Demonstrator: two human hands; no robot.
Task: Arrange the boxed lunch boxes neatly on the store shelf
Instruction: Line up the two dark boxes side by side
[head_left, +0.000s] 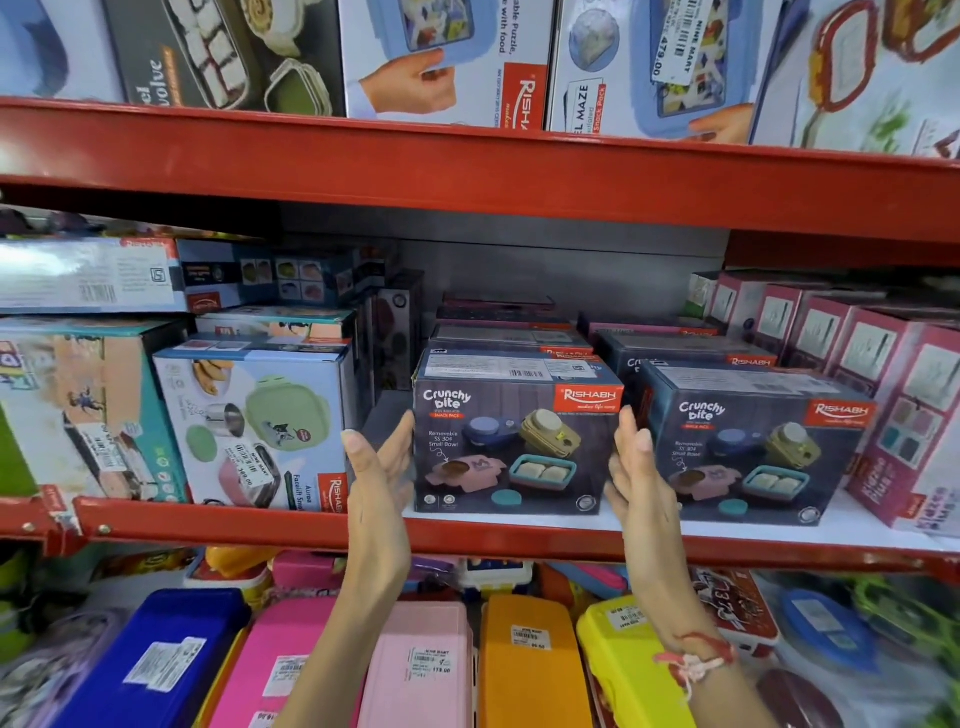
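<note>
Head view is showing the left hand (376, 470) standing open in the narrow gap beside the green-lunchbox carton (254, 428). The Crunchy Bite box (511, 447) is sitting at the red shelf edge (467, 538), between both open palms. The right hand (641, 480) is filling the gap before the second Crunchy Bite box (753, 452).

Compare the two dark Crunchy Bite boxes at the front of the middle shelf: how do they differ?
The left dark Crunchy Bite cardboard box sits between the left hand and right hand; the right dark Crunchy Bite cardboard box has no hand on its far side. The left box faces nearly square; the right box is angled slightly. Both share identical printing and stand upright at the red shelf edge.
</note>
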